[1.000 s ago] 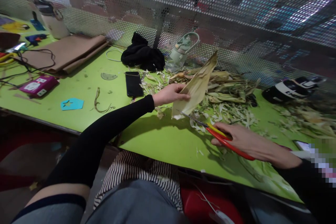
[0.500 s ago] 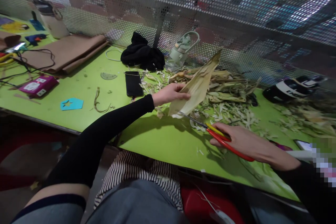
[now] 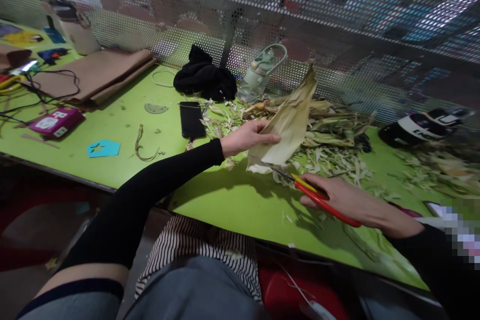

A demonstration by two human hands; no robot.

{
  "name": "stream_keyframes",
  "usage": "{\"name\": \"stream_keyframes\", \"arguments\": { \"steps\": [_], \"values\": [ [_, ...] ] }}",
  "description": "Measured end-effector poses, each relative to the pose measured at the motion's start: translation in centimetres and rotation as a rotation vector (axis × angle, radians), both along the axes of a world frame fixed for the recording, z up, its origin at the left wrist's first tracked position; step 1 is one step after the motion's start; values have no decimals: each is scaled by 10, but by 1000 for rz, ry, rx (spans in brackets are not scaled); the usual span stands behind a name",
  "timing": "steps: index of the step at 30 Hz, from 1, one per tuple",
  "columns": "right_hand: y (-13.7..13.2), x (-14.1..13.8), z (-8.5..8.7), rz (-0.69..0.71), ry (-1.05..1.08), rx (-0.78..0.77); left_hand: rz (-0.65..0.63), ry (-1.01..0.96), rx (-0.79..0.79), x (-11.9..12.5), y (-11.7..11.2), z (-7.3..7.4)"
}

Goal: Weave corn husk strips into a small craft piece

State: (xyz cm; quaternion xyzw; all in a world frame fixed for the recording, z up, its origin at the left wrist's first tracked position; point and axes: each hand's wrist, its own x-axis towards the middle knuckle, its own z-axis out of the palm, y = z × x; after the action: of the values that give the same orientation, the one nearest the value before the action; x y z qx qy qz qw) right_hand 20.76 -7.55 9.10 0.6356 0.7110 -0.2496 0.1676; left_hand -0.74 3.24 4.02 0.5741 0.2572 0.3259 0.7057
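A broad, pale dried corn husk (image 3: pixel 290 125) stands slanted above the table, its pointed tip up and to the right. My left hand (image 3: pixel 250 138) pinches its left edge between thumb and fingers. In my right hand (image 3: pixel 332 197) are scissors (image 3: pixel 313 194) with red and yellow handles. Their blades meet the husk near its wide lower end, where a strip hangs partly cut along the bottom edge. Behind the husk lies a heap of dry husks (image 3: pixel 326 120), with many small trimmings (image 3: pixel 330 162) scattered in front of it.
A black phone (image 3: pixel 192 119), a black cloth (image 3: pixel 204 77) and a pale green bottle (image 3: pixel 258 72) stand around the work spot on the green table (image 3: pixel 217 200). A dark bottle (image 3: pixel 420 127) lies right. Brown paper (image 3: pixel 93 75) and a purple box (image 3: pixel 56 121) are left. Perforated metal borders the back.
The scissor blades have closed further across the husk's lower end, and the cut strip now sags. My left hand and the husk have shifted slightly right.
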Motion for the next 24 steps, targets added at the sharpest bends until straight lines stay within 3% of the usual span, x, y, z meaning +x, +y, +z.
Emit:
{"name": "stream_keyframes", "arguments": {
  "steps": [10, 18, 24],
  "values": [
    [3, 8, -4, 8, 51, 52, 21, 34, 148, 3, -2, -3],
    [-5, 6, -2, 19, 68, 92, 46, 47, 67, 2, -4, 1],
    [-4, 0, -8, 8, -53, 141, 80, 62, 86, 2, -2, -3]
  ]
}}
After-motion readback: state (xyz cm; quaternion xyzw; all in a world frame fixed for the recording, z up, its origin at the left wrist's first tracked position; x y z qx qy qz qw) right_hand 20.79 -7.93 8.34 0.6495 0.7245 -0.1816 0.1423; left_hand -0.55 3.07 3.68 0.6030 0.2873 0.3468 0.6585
